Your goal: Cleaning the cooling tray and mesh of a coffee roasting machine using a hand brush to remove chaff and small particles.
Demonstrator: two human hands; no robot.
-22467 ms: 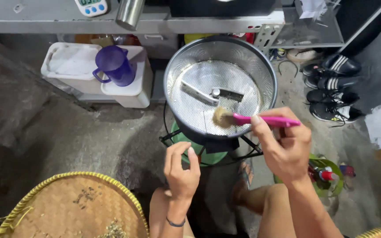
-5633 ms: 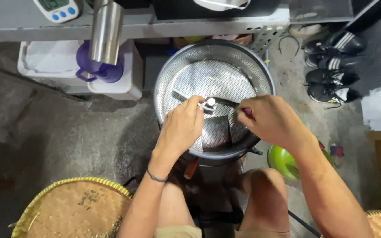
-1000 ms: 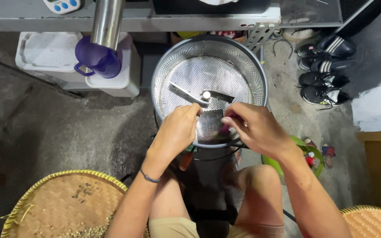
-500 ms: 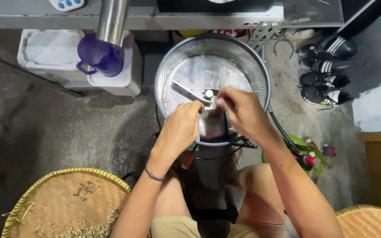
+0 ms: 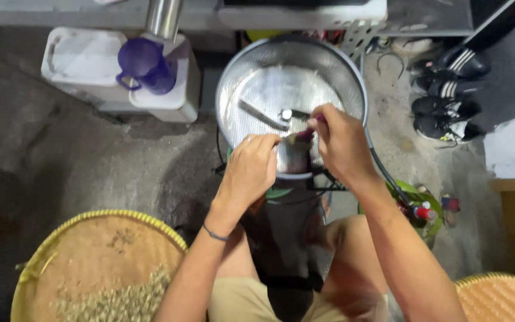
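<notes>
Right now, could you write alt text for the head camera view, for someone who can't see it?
A seated person's two hands meet at the near rim of a round perforated metal pan: the left hand rests on the rim and the right hand pinches a pink-handled brush. A purple jug stands to the left, and a woven tray lies nearer.

Bare concrete floor (image 5: 61, 161), stained and gritty. White plastic container (image 5: 90, 65) at ten o'clock. Black shoes (image 5: 448, 89) at two o'clock. Woven trays at seven o'clock (image 5: 90, 262) and five o'clock (image 5: 502, 298).
</notes>
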